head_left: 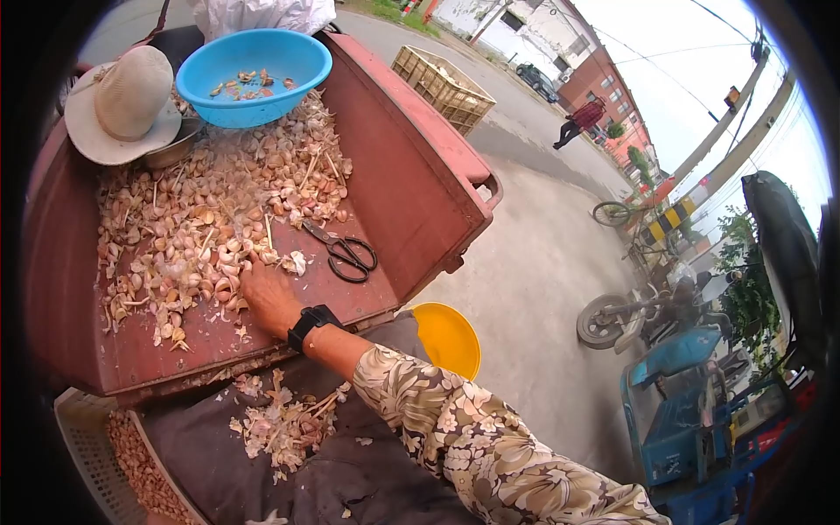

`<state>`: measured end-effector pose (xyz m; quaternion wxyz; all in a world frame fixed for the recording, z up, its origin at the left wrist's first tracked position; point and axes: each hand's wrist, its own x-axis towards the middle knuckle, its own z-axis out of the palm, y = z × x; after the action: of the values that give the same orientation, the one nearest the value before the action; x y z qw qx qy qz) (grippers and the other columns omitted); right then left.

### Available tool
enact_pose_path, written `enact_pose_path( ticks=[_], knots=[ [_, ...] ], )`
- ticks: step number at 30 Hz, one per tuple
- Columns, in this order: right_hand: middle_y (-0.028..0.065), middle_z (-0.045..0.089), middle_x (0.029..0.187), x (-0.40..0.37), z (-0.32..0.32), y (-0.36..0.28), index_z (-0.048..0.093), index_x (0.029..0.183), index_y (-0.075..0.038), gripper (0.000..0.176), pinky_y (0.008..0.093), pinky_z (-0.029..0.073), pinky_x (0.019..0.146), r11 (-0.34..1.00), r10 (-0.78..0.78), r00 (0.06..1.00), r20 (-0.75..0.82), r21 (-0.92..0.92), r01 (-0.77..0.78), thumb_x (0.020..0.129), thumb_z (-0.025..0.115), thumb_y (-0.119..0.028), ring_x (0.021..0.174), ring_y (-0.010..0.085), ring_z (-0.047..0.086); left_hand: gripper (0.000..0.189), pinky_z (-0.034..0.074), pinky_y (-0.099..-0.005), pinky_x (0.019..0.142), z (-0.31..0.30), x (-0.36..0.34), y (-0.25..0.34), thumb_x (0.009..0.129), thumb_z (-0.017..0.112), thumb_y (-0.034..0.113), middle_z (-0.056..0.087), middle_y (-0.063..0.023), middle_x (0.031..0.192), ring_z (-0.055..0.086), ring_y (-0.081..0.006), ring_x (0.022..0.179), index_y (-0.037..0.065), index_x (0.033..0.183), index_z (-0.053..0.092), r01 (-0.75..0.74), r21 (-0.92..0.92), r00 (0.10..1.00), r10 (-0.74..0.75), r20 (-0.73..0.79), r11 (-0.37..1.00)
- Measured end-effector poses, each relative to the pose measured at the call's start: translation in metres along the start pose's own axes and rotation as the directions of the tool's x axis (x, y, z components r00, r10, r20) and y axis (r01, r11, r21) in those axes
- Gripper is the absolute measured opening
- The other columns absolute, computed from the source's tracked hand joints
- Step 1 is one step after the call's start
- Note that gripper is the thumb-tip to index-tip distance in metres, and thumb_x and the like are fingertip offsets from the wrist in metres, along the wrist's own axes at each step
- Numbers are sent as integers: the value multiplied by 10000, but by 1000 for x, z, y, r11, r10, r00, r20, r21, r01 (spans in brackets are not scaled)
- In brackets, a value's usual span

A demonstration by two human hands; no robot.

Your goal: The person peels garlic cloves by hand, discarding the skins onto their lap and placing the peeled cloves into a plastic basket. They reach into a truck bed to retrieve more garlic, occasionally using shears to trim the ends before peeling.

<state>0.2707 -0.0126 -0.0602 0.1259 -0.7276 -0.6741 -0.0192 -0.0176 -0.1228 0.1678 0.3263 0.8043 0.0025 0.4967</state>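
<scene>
Outdoors beside a street, I see a red cart bed [385, 175] with garlic cloves [201, 219] heaped across its middle and far side. My right hand [267, 296] lies palm down at the pile's near edge, fingertips among the cloves; I cannot tell whether it grasps any. Black scissors [343, 251] lie just right of the heap, and a blue bowl [254, 74] sits at the far edge.

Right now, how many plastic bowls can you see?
2: the blue bowl at the far end of the garlic pile, and the yellow bowl down beside the cart. A metal one may hide under the hat.
</scene>
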Motion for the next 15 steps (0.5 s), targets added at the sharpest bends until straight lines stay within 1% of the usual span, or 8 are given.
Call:
enact_pose_path(
  ticks=[1,3,6,7,10,11,13,15],
  knots=[
    [236,571,975,-3,3,2,565,956,35,252,430,522,747,1000,-14,996,-85,22,16,718,640,-2,850,363,635,435,511,-400,616,-19,-26,0,893,672,100,575,-197,1115,604,-295,763,39,1280,484,7,346,997,19,-73,938],
    [237,571,981,-4,3,4,559,943,30,222,430,521,747,999,4,996,-94,41,0,734,627,-2,857,367,635,445,520,-505,737,-136,-166,-26,968,574,263,500,-241,1237,580,-374,929,28,1328,459,-90,865,969,-157,191,494],
    [218,578,986,-9,-7,7,555,949,20,175,439,518,756,998,28,995,-91,67,-21,779,586,-4,872,356,636,527,491,-541,848,-89,-142,-20,976,542,340,438,-255,1314,518,-424,1078,46,1393,413,277,921,876,-321,-359,-274],
    [211,586,968,-10,-9,8,555,952,18,168,446,517,761,996,23,995,-93,86,-14,788,579,-6,880,354,636,527,487,-505,877,-87,-161,-18,965,560,358,495,-260,1280,525,-431,1106,25,1364,470,360,854,802,-343,-489,-375],
    [163,608,865,-8,-12,9,554,963,16,132,419,529,696,963,24,981,-195,269,30,841,572,-31,821,302,651,497,485,-486,884,-73,-174,-17,951,588,349,559,-272,1236,554,-421,1092,19,1320,534,724,680,532,-533,-658,-118],
    [142,614,823,-9,-9,7,553,966,16,120,403,535,662,935,33,971,-236,351,53,863,572,-43,788,278,659,462,482,-476,879,-58,-157,-14,937,615,326,609,-279,1177,590,-402,1055,-1,1263,588,845,518,317,-653,-688,-135],
    [96,601,743,-29,-45,-28,553,964,14,125,335,508,561,662,65,994,-86,749,21,911,569,-99,673,202,639,405,500,-437,838,-29,-137,-28,935,623,248,624,-261,1156,627,-372,987,10,1261,599,842,460,520,-654,-550,283],
    [51,582,691,-58,-80,-68,554,973,13,171,258,448,461,259,6,990,141,956,-137,954,556,-157,554,120,589,318,522,-379,761,9,-105,-45,918,634,131,643,-239,1062,649,-344,889,-31,1192,630,854,109,498,-740,-452,508]
  ],
)
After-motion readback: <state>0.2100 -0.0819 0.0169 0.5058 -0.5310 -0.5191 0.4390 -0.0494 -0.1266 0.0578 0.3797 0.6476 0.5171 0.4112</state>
